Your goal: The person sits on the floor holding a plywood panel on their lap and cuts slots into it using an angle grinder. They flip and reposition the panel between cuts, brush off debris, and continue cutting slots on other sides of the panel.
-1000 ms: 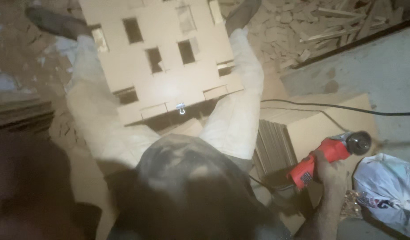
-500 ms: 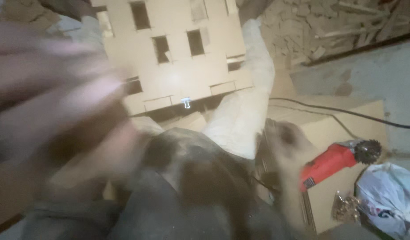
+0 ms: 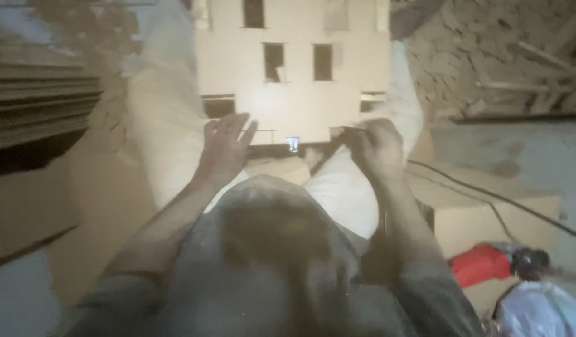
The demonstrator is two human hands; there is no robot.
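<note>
While the view is pretty blurry, you can still make out both hands reaching forward to the near edge of a pale wooden panel (image 3: pixel 294 81) that lies across the person's lap, between the two legs in light trousers (image 3: pixel 166 125). The panel has a bunch of small rectangular cutouts (image 3: pixel 273 61) in it, some in a row near the middle and a couple more along the near edge.

The left hand (image 3: pixel 224 146) is open, fingers spread and pointing up toward the panel, touching or just short of its near edge, and it's not holding anything. The right hand (image 3: pixel 376 146) is curled in a loose fist right at the near right corner of the panel. It looks like it's pinching something thin there, but honestly I can't tell what, or whether it's just gripping the panel edge.

Between the two hands there's a small shiny metal bit (image 3: pixel 293 144) sitting at the panel's near edge.

Off to the person's right, a red power tool (image 3: pixel 481 263) lies on a flat board (image 3: pixel 481 218), well apart from both hands, with a black cable (image 3: pixel 487 193) running across that board. A whitish plastic bag (image 3: pixel 543 309) sits just beside the tool. On the left there's a stack of boards (image 3: pixel 38 106), and top right looks like a heap of wood scraps (image 3: pixel 487 56).
</note>
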